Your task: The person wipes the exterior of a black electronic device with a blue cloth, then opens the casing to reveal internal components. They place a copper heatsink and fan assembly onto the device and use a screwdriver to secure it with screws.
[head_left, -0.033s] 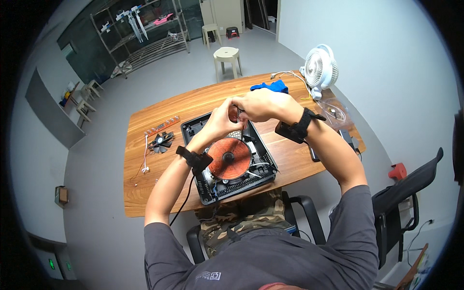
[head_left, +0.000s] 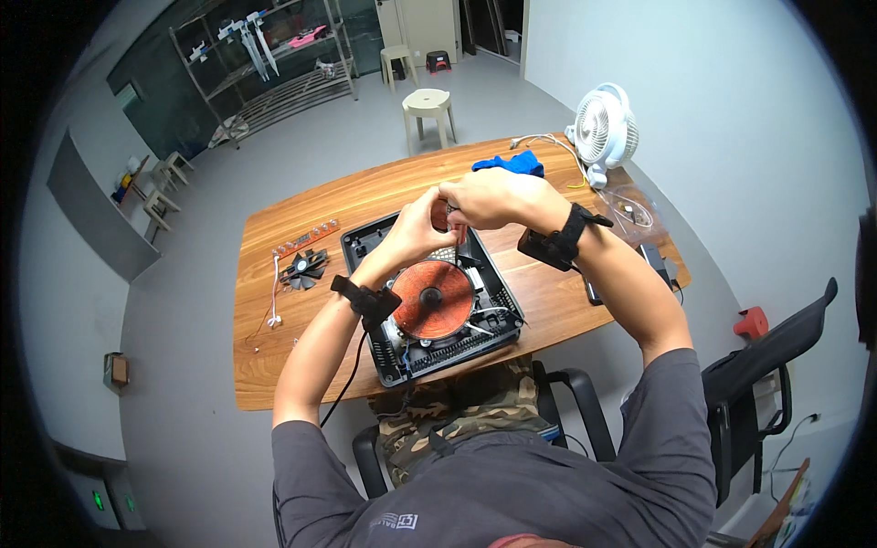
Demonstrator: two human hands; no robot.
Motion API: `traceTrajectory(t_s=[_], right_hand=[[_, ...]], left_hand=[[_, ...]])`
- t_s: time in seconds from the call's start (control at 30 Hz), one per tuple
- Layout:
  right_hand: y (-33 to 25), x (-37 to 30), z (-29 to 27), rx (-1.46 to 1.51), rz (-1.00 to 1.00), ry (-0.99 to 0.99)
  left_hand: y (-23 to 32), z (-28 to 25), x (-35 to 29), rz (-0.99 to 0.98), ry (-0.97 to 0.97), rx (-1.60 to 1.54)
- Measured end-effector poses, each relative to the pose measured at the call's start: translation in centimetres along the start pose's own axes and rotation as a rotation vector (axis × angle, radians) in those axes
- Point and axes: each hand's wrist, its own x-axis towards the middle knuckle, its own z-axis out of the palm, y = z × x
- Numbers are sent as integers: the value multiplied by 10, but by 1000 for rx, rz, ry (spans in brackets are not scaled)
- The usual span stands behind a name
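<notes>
An induction cooker base [head_left: 357, 245] lies opened on the table, its copper coil [head_left: 432, 299] bared. Above its far side, my right hand [head_left: 489, 198] is closed in a fist around what looks like a screwdriver [head_left: 459, 253]. Only a thin dark shaft shows, pointing down into the housing; the handle is hidden in my fingers. My left hand [head_left: 421, 230] meets the right one there, its fingers and thumb curled together. What those fingers pinch is hidden. White wires [head_left: 493, 310] lie at the coil's right side.
To the left are a black fan [head_left: 304, 268] and an orange strip board [head_left: 307, 237] with a white cable. A blue cloth [head_left: 512, 164] and a white desk fan [head_left: 603, 132] stand at the far side. A black adapter [head_left: 657, 261] is on the right edge.
</notes>
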Motion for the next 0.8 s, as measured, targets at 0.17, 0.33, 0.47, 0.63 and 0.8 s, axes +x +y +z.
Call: traceTrajectory(t_s=[0.17, 0.33, 0.47, 0.63, 0.8], right_hand=[[-11, 6, -4, -72, 69, -38], [-17, 4, -9, -161, 115, -43], [-18, 1, -16, -75, 80, -95], [-5, 8, -6, 37, -3, -38], [-15, 13, -5, -80, 107, -41]], left_hand=[[6, 1, -3, -28, 24, 163], [11, 4, -4, -1, 77, 128], [10, -1, -4, 19, 53, 134], [8, -5, -2, -2, -33, 4], [10, -1, -3, -35, -15, 145]])
